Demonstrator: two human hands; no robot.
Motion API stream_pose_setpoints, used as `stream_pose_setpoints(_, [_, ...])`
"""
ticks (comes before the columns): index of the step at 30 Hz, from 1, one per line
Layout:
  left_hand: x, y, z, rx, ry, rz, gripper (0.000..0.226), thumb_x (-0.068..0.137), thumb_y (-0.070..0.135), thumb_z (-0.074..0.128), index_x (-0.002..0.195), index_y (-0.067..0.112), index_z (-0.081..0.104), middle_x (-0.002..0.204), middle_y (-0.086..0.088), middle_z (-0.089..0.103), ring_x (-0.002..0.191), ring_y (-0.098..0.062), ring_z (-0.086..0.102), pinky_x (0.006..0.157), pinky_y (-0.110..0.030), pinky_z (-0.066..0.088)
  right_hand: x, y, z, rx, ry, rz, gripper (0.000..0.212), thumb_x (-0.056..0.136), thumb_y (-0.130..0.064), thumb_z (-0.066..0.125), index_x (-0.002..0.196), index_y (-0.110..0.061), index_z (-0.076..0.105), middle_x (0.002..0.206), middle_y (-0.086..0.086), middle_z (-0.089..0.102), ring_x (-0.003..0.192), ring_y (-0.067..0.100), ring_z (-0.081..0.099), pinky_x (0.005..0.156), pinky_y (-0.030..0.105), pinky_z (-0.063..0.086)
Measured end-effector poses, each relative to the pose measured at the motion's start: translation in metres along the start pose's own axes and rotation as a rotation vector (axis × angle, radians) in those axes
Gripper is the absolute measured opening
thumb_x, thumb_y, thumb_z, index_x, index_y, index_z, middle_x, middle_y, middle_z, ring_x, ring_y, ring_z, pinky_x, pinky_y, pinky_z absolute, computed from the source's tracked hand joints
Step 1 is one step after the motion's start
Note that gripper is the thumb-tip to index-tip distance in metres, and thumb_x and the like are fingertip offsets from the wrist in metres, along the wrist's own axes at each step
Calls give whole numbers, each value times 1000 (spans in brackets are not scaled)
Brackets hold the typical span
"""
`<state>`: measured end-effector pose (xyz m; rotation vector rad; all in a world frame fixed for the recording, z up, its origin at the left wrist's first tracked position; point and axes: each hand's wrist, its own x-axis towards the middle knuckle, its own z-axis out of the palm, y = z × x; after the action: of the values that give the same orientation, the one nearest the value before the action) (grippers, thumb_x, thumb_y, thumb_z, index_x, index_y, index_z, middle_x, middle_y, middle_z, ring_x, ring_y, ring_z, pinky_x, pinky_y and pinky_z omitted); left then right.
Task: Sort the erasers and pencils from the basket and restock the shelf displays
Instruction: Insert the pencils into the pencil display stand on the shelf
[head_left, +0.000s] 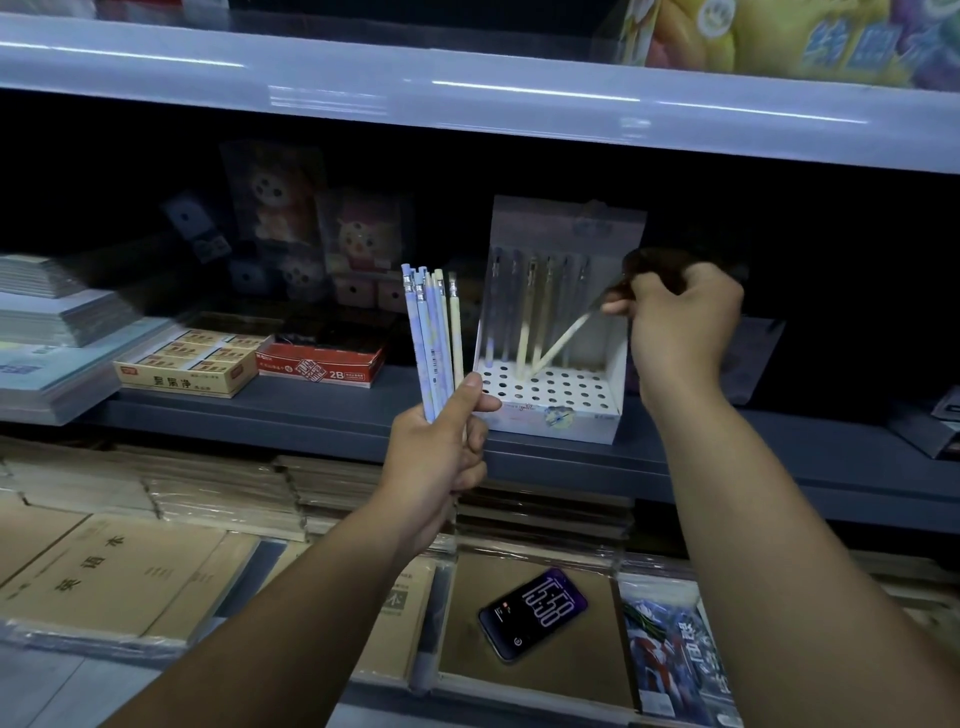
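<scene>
A smartphone (532, 614) showing 15:58 lies face up on a brown kraft cover (540, 675). Left of it lie kraft exercise books (119, 577) with Chinese titles, and to its right a plastic-wrapped illustrated booklet (670, 654). Wrapped notebook stacks (57, 332) sit far left, and cartoon-character packs (275, 197) stand further back

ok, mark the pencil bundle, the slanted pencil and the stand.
pencil bundle (428, 338), head view, middle of the blue shafts.
slanted pencil (566, 341), head view, middle of its shaft.
stand (545, 423), head view, front wall below the holes.

Pale blue and cream pencils (435, 332); white, hole-dotted display box (550, 387).
</scene>
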<state>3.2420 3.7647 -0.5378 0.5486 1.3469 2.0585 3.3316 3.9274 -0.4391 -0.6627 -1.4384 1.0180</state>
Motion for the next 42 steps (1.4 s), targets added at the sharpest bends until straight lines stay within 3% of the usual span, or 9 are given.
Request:
stream_pose_setpoints(9, [0,0,0,1,-3,-1,35,99,38,62,100,4,69,59,1,43,47,-9,26,39,-20,23,2,-2,9,-170,-156,-159,15,94,2,54,88,5,68,66,11,68,55,15,69,58,29,58])
stream_pose_setpoints(13, [-1,0,0,7,-18,-8,34,99,38,62,101,5,69,58,2,43,47,-8,27,39,-20,24,8,-11,13,-231,-245,-217,25,93,5,50,79,-8,66,63,9,66,52,16,67,55,28,56])
stream_pose_setpoints(20, [0,0,-2,12,-24,-8,35,99,39,63,102,4,69,59,2,42,47,-8,27,39,-20,24,6,-11,20,-270,-248,-291,23,91,6,50,87,-7,69,65,8,66,51,11,67,57,23,56])
stream_pose_setpoints(31, [1,1,-4,8,-34,-14,36,98,39,63,102,4,70,59,2,42,46,-7,27,39,-19,25,-6,7,33,-351,-311,-219,20,93,6,51,85,-1,68,69,13,69,53,11,67,51,12,49])
stream_pose_setpoints(39, [-2,2,-4,24,-54,-10,35,98,40,64,101,5,70,59,2,42,49,-9,26,40,-19,24,-9,9,36,-281,-264,-114,17,94,4,54,90,0,71,67,17,69,48,14,66,50,24,53])
stream_pose_setpoints(42, [-3,3,-4,30,-73,-9,35,98,40,64,101,5,70,60,1,42,49,-9,26,40,-20,23,-10,9,34,-245,-241,-123,12,90,-2,61,88,-6,72,71,11,71,60,20,69,60,32,59])
